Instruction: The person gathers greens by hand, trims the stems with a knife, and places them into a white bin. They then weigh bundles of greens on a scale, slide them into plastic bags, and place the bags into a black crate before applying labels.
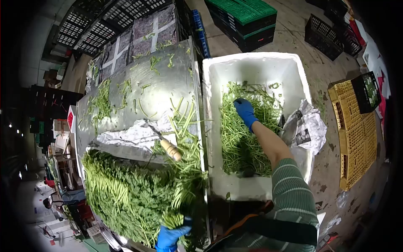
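Note:
My left hand (171, 238), in a blue glove, is closed around a bunch of leafy greens (172, 220) at the near edge of the metal table (168, 92). Their cut stem ends point up. Beside it lies a big pile of the same leafy greens (130, 197). My right hand (245, 112), also blue-gloved, is inside the white foam box (300, 75), just over loose cut stems (239, 143). Its fingers are curled; what they hold, if anything, is hidden. On the table rests a knife with a wooden handle (171, 150), among scattered stems.
Crumpled newspaper (308, 126) hangs over the box's right rim. Black crates with green lids (243, 12) stand beyond it. A yellow pallet (357, 143) is at the right. Newspaper-covered crates (153, 29) stand behind the table. Another person (52, 202) is at far left.

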### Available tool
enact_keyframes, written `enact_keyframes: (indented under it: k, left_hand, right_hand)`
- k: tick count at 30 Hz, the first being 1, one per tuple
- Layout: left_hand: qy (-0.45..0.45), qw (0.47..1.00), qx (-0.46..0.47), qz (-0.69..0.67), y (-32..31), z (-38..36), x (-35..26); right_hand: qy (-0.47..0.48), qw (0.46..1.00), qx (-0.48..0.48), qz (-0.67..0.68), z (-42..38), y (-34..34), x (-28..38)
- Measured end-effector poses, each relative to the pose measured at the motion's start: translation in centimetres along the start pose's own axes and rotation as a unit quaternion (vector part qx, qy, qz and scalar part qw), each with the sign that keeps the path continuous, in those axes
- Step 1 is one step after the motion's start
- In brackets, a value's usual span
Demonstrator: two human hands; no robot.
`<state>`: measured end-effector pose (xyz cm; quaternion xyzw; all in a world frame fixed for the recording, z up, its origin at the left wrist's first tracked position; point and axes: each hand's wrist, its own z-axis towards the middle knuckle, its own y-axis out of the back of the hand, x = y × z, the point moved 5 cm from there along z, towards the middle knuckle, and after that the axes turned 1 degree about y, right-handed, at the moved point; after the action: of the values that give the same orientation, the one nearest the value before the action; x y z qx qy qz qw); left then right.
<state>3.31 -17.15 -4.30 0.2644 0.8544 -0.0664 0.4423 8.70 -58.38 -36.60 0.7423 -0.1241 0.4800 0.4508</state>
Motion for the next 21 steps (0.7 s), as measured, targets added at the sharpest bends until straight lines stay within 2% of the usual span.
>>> enact_keyframes:
  k: [1,2,5,6,8,9,10,12,13,16,18,19,20,21]
  left_hand:
    - [0.011,0.986,0.029,0.163,6.1,1.6,6.6]
    - [-0.042,0.996,0.077,0.03,4.3,1.3,5.4]
    - [-0.027,0.996,0.08,0.025,3.2,4.5,6.1]
    - [-0.021,0.996,0.081,0.026,2.9,5.3,6.2]
    - [-0.013,0.996,0.088,0.026,2.2,7.1,6.3]
    - [-0.01,0.995,0.094,0.024,1.8,8.1,6.3]
    - [-0.007,0.995,0.1,0.021,1.4,8.8,6.2]
    - [0.008,0.994,0.11,0.016,0.8,9.3,5.8]
    - [0.019,0.993,0.113,0.015,0.7,8.9,5.3]
    - [0.037,0.993,0.114,0.002,0.5,6.7,3.2]
    - [0.032,0.996,0.083,-0.023,0.7,3.9,2.0]
    - [0.029,0.997,0.052,-0.04,0.6,1.3,1.0]
    - [0.001,0.992,0.117,-0.051,0.1,0.4,1.2]
    - [-0.03,0.982,0.173,-0.062,-0.1,0.1,1.7]
  right_hand:
    - [0.001,0.998,0.025,-0.052,1.4,-1.2,-1.0]
    - [0.024,0.991,0.033,-0.126,2.6,-2.6,-1.1]
    - [0.1,0.945,0.059,-0.307,5.7,-5.9,-1.6]
    - [0.102,0.945,0.06,-0.305,6.4,-7.3,-2.7]
    - [0.231,0.875,-0.045,-0.423,7.7,-9.6,-4.6]
    - [0.212,0.867,-0.016,-0.45,8.2,-10.3,-5.2]
    - [0.213,0.866,-0.019,-0.452,8.7,-10.3,-5.4]
    - [0.287,0.831,0.043,-0.475,8.3,-10.6,-5.1]
    - [0.286,0.831,0.048,-0.475,7.3,-9.7,-4.6]
    - [0.378,0.828,0.098,-0.403,3.5,-4.1,0.1]
    - [0.339,0.828,0.197,-0.402,0.1,0.1,3.1]
    - [0.386,0.844,0.143,-0.344,-1.8,2.6,4.3]
    - [0.366,0.854,0.176,-0.327,-3.5,4.8,5.6]
    - [0.383,0.841,0.195,-0.329,-6.2,7.1,8.9]
